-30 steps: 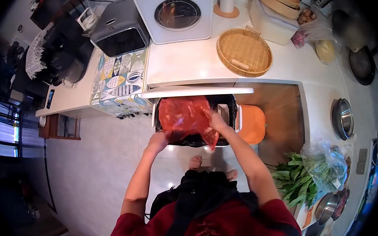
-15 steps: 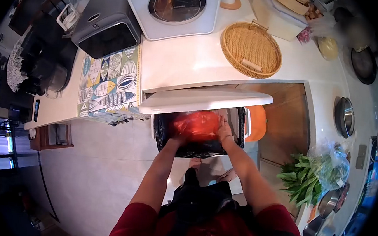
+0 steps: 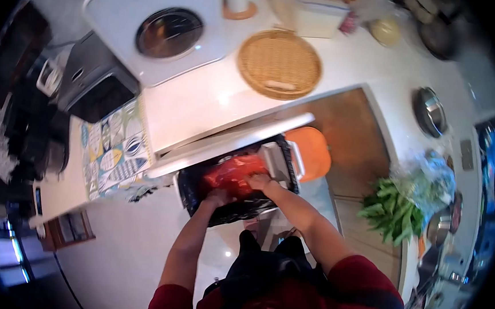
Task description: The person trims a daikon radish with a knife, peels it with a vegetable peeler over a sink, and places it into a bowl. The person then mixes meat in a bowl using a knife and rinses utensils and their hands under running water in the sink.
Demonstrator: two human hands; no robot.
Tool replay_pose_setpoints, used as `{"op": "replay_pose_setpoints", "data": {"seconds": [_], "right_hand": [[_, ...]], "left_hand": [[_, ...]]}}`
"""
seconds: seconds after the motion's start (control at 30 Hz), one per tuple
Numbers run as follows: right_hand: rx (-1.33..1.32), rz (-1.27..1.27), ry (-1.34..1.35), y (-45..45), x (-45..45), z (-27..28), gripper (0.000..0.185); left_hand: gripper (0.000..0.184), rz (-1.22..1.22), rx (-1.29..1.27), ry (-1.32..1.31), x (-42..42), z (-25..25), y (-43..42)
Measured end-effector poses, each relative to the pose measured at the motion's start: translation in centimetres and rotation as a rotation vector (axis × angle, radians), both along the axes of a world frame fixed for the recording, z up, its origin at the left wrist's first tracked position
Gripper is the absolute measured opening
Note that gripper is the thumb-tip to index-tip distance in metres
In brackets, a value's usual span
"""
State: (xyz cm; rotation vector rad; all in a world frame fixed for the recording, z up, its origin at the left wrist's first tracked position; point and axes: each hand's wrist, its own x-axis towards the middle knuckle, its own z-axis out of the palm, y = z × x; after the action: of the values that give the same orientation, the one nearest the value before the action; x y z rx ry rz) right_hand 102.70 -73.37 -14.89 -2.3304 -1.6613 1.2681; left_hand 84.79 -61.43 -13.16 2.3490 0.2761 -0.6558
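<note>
A red plastic bag (image 3: 234,174) lies in a pull-out trash bin lined with a black garbage bag (image 3: 245,213). My left hand (image 3: 218,197) is at the bag's near left side, its fingers closed on the red plastic and partly hidden. On the right side of the red bag, my right hand (image 3: 259,182) grips its edge with curled fingers. A grey-white piece (image 3: 275,162) shows inside the bin beside my right hand. The white drawer front (image 3: 237,144) stands open behind the bin.
An orange container (image 3: 309,154) sits right of the bin. On the counter are a round wicker tray (image 3: 279,65), a white appliance (image 3: 112,36), leafy greens (image 3: 393,210) in a plastic bag and a metal bowl (image 3: 431,113). A fish-patterned cloth (image 3: 115,151) hangs over the left counter edge.
The view has turned and shifted, so the bin appears tilted and further left. My right hand has moved nearer my left hand, over the front of the red bag.
</note>
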Motion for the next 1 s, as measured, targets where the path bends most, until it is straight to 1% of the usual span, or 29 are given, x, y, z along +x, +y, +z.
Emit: {"op": "replay_pose_setpoints", "data": {"seconds": [0.03,0.07,0.1,0.17,0.2,0.23,0.27,0.3,0.33,0.37,0.4,0.43,0.5,0.53,0.57,0.63,0.67,0.73,0.77,0.83,0.87,0.97,1.0], "right_hand": [[0.01,-0.002,-0.028,-0.1,-0.1,4.6,0.043],[0.18,-0.046,-0.082,-0.8,-0.1,4.8,0.035],[0.347,-0.091,-0.145,-1.7,0.1,5.1,0.029],[0.352,-0.15,-0.164,-4.6,0.1,8.6,0.03],[0.372,-0.148,-0.17,-5.9,0.4,11.1,0.034],[0.367,-0.092,-0.055,-8.2,0.7,13.2,0.043],[0.33,0.009,-0.088,-10.4,1.0,13.1,0.042],[0.294,0.117,-0.118,-12.0,1.2,12.8,0.041],[0.304,0.112,-0.117,-12.9,1.2,12.3,0.041],[0.487,0.184,-0.233,-13.8,1.0,11.6,0.036],[0.666,0.257,-0.349,-14.8,0.7,10.8,0.031],[0.67,0.254,-0.35,-15.1,0.8,9.3,0.031],[0.623,0.263,-0.421,-15.2,1.0,7.2,0.013],[0.598,0.222,-0.449,-15.6,0.7,7.9,0.007],[0.59,0.202,-0.469,-16.1,0.7,8.8,0.007],[0.655,0.177,-0.45,-17.4,0.6,9.4,0.004],[0.653,0.164,-0.46,-18.0,0.4,9.5,0.004],[0.609,0.201,-0.414,-19.3,0.4,9.6,0.005],[0.615,0.186,-0.42,-20.0,0.4,9.7,0.005],[0.636,0.21,-0.408,-21.6,0.1,10.7,0.008],[0.591,0.228,-0.387,-22.3,0.2,11.4,0.012],[0.532,0.237,-0.362,-23.3,0.1,9.0,0.012],[0.571,0.193,-0.333,-24.4,0.1,10.0,0.014]], "left_hand": [[0.07,0.132,-0.064,0.08,0.8,3.0,-0.8],[0.071,0.26,-0.123,0.163,1.8,5.7,-1.7],[0.071,0.206,-0.121,0.152,2.3,7.4,-2.7],[0.072,0.17,-0.256,-0.034,1.0,9.7,-6.3],[0.058,0.054,-0.011,-0.078,1.1,11.7,-8.5],[0.043,-0.05,0.236,-0.124,0.9,13.0,-10.7],[0.022,-0.013,0.325,-0.161,0.8,9.9,-11.3],[0.022,-0.024,0.332,-0.164,1.2,9.1,-11.4],[0.022,-0.057,0.387,-0.266,1.4,8.7,-11.3],[0.022,-0.084,0.437,-0.362,1.4,8.2,-11.5],[0.021,-0.046,0.393,-0.334,1.4,7.9,-11.9],[0.021,-0.049,0.397,-0.334,1.4,8.1,-12.4],[0.02,-0.031,0.392,-0.312,1.9,8.8,-13.5],[0.02,-0.007,0.391,-0.233,2.1,9.0,-14.2],[0.02,0.0,0.391,-0.219,2.2,9.4,-14.8],[0.022,0.008,0.386,-0.23,2.0,8.8,-16.0],[0.022,-0.006,0.386,-0.238,1.7,8.7,-16.7],[0.025,0.067,0.37,-0.229,1.5,9.2,-18.4],[0.025,0.052,0.377,-0.233,1.5,9.4,-19.2],[0.03,0.104,0.407,-0.144,1.2,9.3,-20.7],[0.03,0.092,0.411,-0.151,1.3,9.2,-21.5],[0.038,0.143,0.438,-0.107,1.1,9.1,-23.7],[0.04,0.165,0.451,-0.108,0.9,9.2,-24.5]]}}
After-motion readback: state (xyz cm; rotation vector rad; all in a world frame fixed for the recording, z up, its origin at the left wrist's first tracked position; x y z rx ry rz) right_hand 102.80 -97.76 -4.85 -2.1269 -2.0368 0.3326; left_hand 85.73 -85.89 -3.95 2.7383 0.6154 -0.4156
